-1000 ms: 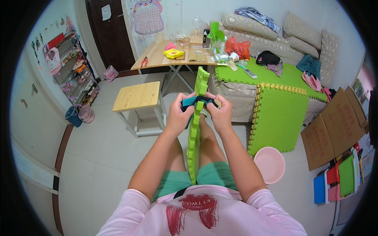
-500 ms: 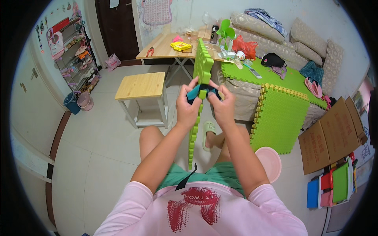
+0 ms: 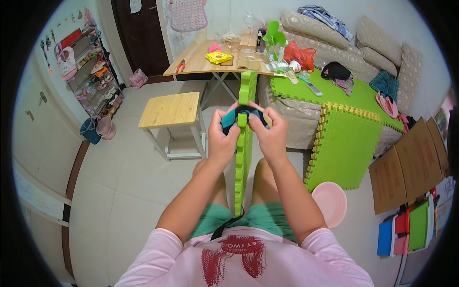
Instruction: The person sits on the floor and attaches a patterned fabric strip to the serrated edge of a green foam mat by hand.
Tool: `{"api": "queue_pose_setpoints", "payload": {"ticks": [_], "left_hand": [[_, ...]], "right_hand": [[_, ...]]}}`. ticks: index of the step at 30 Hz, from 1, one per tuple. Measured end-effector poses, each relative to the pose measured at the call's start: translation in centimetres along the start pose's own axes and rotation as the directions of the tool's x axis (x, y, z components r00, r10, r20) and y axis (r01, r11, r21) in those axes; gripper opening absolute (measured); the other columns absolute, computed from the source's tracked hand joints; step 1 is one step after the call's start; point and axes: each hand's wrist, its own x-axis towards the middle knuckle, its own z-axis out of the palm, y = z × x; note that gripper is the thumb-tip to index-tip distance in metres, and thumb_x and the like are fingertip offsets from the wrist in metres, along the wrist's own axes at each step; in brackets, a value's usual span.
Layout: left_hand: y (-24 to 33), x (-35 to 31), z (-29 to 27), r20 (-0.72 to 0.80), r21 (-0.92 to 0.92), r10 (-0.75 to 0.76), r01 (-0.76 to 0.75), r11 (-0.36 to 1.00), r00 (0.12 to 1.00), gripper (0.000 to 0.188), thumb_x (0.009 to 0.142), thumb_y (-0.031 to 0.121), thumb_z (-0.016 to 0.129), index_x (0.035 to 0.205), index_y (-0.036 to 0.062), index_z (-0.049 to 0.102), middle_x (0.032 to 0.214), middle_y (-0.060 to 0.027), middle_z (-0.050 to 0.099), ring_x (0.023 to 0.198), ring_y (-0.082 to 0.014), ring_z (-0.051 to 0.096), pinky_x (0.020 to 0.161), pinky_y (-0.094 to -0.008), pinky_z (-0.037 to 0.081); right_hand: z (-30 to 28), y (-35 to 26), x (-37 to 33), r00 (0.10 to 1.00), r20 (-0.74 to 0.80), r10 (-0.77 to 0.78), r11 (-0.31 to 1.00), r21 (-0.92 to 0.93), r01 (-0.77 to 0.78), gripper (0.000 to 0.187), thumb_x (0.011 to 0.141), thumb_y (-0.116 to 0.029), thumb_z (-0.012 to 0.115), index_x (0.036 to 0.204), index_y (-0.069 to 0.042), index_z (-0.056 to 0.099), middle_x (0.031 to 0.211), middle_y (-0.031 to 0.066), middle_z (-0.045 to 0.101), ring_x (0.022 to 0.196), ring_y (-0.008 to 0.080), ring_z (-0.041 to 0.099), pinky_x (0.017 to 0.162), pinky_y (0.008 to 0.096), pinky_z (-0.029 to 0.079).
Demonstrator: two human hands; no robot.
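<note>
A green foam mat with a notched, puzzle-like edge stands upright between my knees, its narrow side toward me. Draped over that edge is a teal and black piece of cloth; its exact kind I cannot tell. My left hand pinches the teal end on the left of the mat. On the other side my right hand grips the dark end, thumb against the mat's edge. Both thumbs sit close to the notches, and some fingers are hidden behind the cloth and mat.
Ahead stands a wooden table with pliers and a yellow packet. A stool is at the left. More green mats lean against the sofa at the right, beside a pink basin and cardboard.
The mat has tilted and turned, its far top dropping lower and its right face now showing. Both hands keep the cloth on its edge. My legs have drawn closer around the mat.
</note>
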Motion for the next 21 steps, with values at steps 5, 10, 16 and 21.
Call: {"api": "queue_pose_setpoints", "payload": {"ticks": [5,10,16,21], "left_hand": [[-1.2,-0.8,-1.5,0.017,-0.013,-0.095,0.095,0.995,0.995,0.013,0.080,0.002,0.053,0.084,0.0057,0.041,0.089,-0.0026,0.053,0.078,-0.0052,0.043,0.069,-0.0204,0.039],[-0.4,1.4,-3.6,0.198,-0.089,-0.188,0.209,0.974,0.962,0.015,0.081,0.003,0.056,0.091,0.0031,0.045,0.116,-0.0152,0.054,0.096,-0.0107,0.050,0.083,-0.0242,0.041],[-0.4,3.6,-4.6,0.169,0.170,-0.142,0.112,0.979,0.975,0.010,0.084,0.002,0.056,0.094,0.0021,0.051,0.093,-0.0043,0.059,0.081,-0.0086,0.054,0.071,-0.0215,0.044],[-1.6,4.6,-3.1,0.156,0.368,-0.120,0.054,0.928,0.980,0.006,0.084,0.004,0.055,0.090,0.0031,0.055,0.078,0.0002,0.058,0.070,-0.0071,0.053,0.062,-0.0207,0.043]], "right_hand": [[0.0,1.5,-1.4,0.987,0.031,0.160,0.985,-0.075,-0.157,0.016,0.078,-0.009,0.061,0.085,0.006,0.058,0.105,0.0145,0.064,0.079,0.0081,0.054,0.072,0.0250,0.045],[0.0,4.3,-0.6,0.989,0.003,0.145,0.974,0.177,-0.143,0.017,0.082,-0.013,0.062,0.088,0.003,0.060,0.101,0.0088,0.063,0.084,0.0114,0.056,0.077,0.0257,0.044],[-0.7,6.3,-0.5,0.928,0.137,0.348,0.935,0.028,-0.354,0.013,0.083,-0.013,0.061,0.081,-0.001,0.060,0.073,0.0009,0.058,0.068,0.0068,0.050,0.062,0.0219,0.040],[-1.7,9.2,0.4,0.942,0.098,0.321,0.941,0.074,-0.329,0.012,0.084,-0.013,0.060,0.078,-0.002,0.059,0.066,-0.0029,0.055,0.061,0.0038,0.046,0.055,0.0201,0.038]]}}
